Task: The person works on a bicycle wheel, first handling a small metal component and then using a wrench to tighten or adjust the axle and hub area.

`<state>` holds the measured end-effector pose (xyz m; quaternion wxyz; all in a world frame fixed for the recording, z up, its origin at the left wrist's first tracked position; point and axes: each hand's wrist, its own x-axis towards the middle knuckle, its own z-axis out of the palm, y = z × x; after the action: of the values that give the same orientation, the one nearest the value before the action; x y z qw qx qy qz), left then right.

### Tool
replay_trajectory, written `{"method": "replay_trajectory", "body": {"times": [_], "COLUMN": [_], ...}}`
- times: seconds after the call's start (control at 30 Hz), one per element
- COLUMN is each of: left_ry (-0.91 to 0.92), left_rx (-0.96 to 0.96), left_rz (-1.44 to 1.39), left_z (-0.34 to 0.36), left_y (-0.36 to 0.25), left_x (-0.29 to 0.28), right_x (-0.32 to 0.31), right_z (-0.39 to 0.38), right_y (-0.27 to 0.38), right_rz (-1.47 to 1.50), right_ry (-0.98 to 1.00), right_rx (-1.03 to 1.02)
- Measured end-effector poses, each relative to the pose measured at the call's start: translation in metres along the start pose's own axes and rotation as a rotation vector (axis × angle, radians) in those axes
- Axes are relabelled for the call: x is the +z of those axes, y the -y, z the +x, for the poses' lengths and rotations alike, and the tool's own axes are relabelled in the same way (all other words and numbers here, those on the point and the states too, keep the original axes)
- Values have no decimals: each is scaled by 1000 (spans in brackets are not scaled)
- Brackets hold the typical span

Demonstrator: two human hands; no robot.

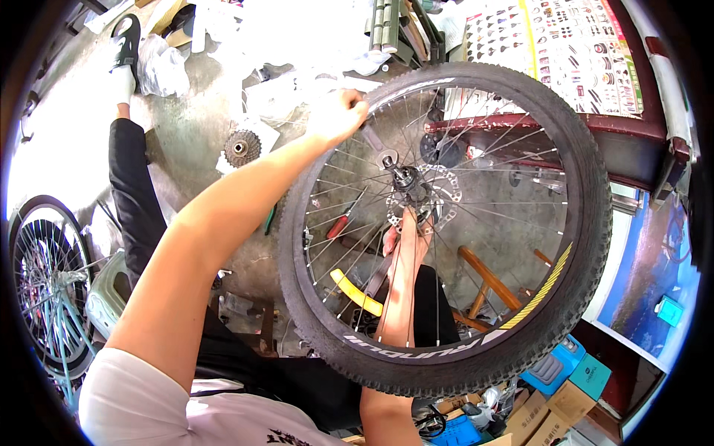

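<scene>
A bicycle wheel with a knobby black tyre stands tilted before me. My left hand is closed round the end of a wrench beside the upper left rim. The wrench's head sits at the axle end of the hub. Behind the spokes, my right hand is closed just below the hub and the brake disc. A flat grey handle, wrench-like, sticks out of its grip; the far end by the hub is hidden.
A sprocket cassette and a red-handled screwdriver lie on the floor. At the upper right stands a dark red table with a printed parts chart. Another bicycle wheel is at far left. Cardboard boxes fill the lower right.
</scene>
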<state>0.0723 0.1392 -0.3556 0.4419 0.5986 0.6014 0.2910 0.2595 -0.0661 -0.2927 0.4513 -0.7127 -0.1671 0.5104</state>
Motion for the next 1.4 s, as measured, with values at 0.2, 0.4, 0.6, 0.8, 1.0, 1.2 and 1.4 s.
{"method": "replay_trajectory", "body": {"times": [0.2, 0.4, 0.6, 0.8, 1.0, 1.2, 1.4], "left_ry": [21, -30, 113, 96, 108, 153, 65], "left_rx": [-174, 19, 301, 881, 817, 191, -260], "left_rz": [30, -20, 25, 84, 63, -37, -321], "left_z": [-109, -176, -212, -167, -54, 43, 24], "left_y": [6, -18, -62, -116, -159, -111, -17], "left_x": [-15, -39, -65, -57, -28, -5, 8], "right_x": [6, 7, 24, 14, 10, 7, 1], "right_z": [0, 5, -7, -2, 2, 4, 8], "right_y": [11, 5, 13, 14, -3, 1, -4], "right_rz": [59, 99, -54, -14, 36, 168, 117], "right_ry": [-40, -52, -167, -110, -126, -89, -60], "right_rx": [102, 76, -55, -9, 3, 146, 0]}}
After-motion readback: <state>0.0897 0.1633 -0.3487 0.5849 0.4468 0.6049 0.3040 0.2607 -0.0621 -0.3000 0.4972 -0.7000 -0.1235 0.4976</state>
